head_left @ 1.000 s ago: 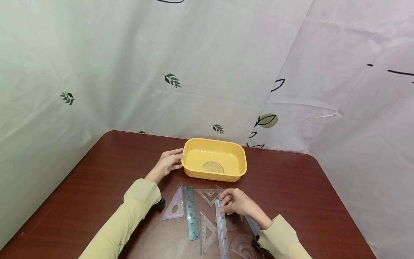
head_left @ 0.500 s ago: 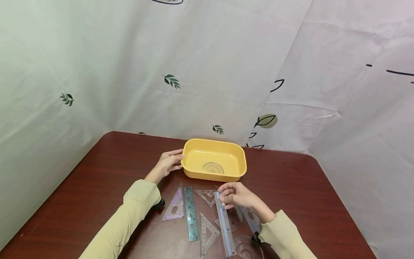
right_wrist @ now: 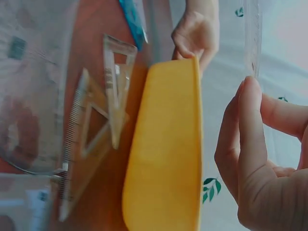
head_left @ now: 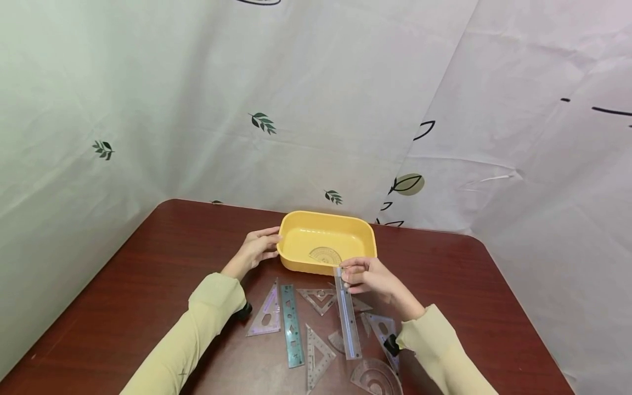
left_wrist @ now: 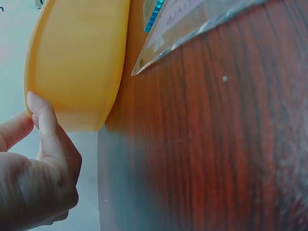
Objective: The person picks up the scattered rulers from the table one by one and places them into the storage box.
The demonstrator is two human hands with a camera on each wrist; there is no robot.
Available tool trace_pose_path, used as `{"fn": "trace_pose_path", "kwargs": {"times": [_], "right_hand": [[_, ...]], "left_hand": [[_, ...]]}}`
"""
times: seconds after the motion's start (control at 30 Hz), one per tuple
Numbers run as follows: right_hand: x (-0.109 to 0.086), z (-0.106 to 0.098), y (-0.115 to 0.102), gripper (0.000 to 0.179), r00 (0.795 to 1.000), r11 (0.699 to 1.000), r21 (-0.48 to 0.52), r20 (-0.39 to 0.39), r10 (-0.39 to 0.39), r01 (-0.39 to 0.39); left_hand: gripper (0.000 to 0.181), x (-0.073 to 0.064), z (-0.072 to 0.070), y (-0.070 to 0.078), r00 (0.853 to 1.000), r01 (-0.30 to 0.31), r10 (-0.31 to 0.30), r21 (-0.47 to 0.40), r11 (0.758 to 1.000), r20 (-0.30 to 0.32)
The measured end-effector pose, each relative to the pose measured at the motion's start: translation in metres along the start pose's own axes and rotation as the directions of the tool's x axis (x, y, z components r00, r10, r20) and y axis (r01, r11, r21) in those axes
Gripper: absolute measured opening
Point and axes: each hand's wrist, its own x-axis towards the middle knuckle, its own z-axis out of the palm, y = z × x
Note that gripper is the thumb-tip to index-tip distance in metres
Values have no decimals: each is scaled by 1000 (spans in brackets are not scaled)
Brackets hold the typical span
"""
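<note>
My right hand (head_left: 373, 281) pinches one end of a clear ruler with a blue-violet stripe (head_left: 349, 323) between thumb and fingers. Its held end overlaps the front rim of a yellow basin (head_left: 291, 265) in the head view, and the rest slants down toward me over the table. In the right wrist view the ruler (right_wrist: 252, 38) appears edge-on above the fingertips. On the basin's left end, my left hand (head_left: 253, 250) pinches the rim; the left wrist view shows thumb and finger on either side of the basin wall (left_wrist: 77, 62). Inside the basin lies a clear protractor (head_left: 326, 255).
A purple-marked set square (head_left: 267, 314), a teal ruler (head_left: 292, 329) and a clear set square (head_left: 318, 356) lie on the brown table (head_left: 148, 285). A round-cut protractor (head_left: 377, 377) and another set square (head_left: 384, 334) are near the right sleeve. A patterned curtain (head_left: 316, 109) hangs behind.
My right hand has lifted the striped ruler off the table pieces and carried it forward to the basin's front rim. The left hand stays at the basin.
</note>
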Motion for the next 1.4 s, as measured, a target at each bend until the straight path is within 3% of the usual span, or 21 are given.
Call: {"fn": "trace_pose_path", "kwargs": {"times": [0.5,1.0,1.4], "right_hand": [[38,-14,-30,47,995,999,11,-81,53,-53],[79,-24,-32,46,963,978,182,-230,144,-103],[90,-20,-29,51,945,946,312,-277,173,-82]], "left_hand": [[52,0,0,-1,1000,1,-1,-6,1000,0],[50,-3,1,0,1000,4,-4,1,1000,-9],[49,-3,2,-1,1000,-16,16,-3,1000,-1]]}}
